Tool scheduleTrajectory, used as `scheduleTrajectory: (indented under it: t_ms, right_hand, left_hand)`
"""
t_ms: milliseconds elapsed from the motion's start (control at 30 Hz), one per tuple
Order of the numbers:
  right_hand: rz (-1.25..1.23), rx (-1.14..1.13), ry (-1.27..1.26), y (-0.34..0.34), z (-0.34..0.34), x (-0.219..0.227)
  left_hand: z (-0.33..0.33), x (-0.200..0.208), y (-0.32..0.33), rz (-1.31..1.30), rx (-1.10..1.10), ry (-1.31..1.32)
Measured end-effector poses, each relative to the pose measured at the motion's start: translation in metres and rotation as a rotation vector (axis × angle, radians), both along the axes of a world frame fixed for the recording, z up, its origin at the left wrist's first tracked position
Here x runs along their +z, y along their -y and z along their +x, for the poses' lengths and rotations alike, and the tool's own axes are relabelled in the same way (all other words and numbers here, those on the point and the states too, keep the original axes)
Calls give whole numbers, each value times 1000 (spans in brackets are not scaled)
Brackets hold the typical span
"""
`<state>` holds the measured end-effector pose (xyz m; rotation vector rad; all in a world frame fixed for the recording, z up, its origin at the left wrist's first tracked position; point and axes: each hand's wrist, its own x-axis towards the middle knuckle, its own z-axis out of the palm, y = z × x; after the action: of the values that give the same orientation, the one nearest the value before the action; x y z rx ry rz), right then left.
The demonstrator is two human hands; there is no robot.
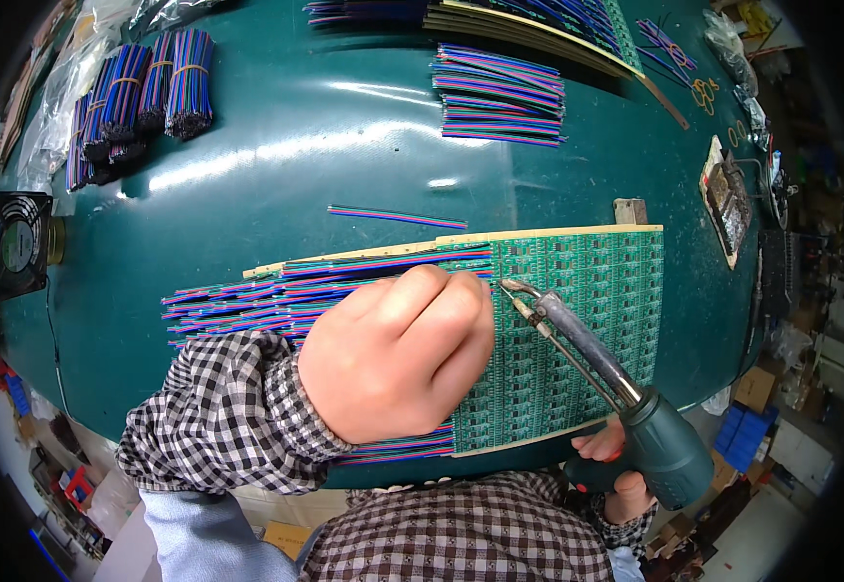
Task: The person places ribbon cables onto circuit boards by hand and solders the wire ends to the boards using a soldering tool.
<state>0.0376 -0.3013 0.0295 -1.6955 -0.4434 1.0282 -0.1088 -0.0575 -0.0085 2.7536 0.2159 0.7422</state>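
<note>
A green circuit board panel (pixel 577 330) with many small repeated boards lies before me. Rows of flat multicoloured ribbon wires (pixel 373 266), blue, red, green and black, run leftward from it. My left hand (pixel 402 349) is closed over these wires at the row's edge, pinching a ribbon wire; its fingertips are mostly hidden under the knuckles. My right hand (pixel 630 497) grips a dark green soldering gun (pixel 669 451) by its handle. The gun's bent metal tip (pixel 511 285) and thin feed tube reach to the board just right of my left fingers.
One loose ribbon wire (pixel 398 216) lies beyond the panel. Farther off are a wire stack (pixel 499 92), banded wire bundles (pixel 189 82) and more stacked panels (pixel 538 34). A fan (pixel 19 242) stands at left, a metal block (pixel 629 210) behind the panel, a soldering stand (pixel 727 202) at right.
</note>
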Motion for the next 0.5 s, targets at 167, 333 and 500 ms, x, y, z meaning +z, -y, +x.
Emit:
scheduleTrajectory:
  t_ms: [167, 333, 500]
  right_hand:
    - [14, 14, 8, -3, 0, 2]
    - [20, 31, -6, 1, 1, -1]
    - [43, 21, -12, 2, 1, -3]
  left_hand:
    - [0, 0, 1, 4, 28, 7]
    - [1, -2, 2, 33, 38, 14]
    - [1, -3, 1, 46, 31, 27]
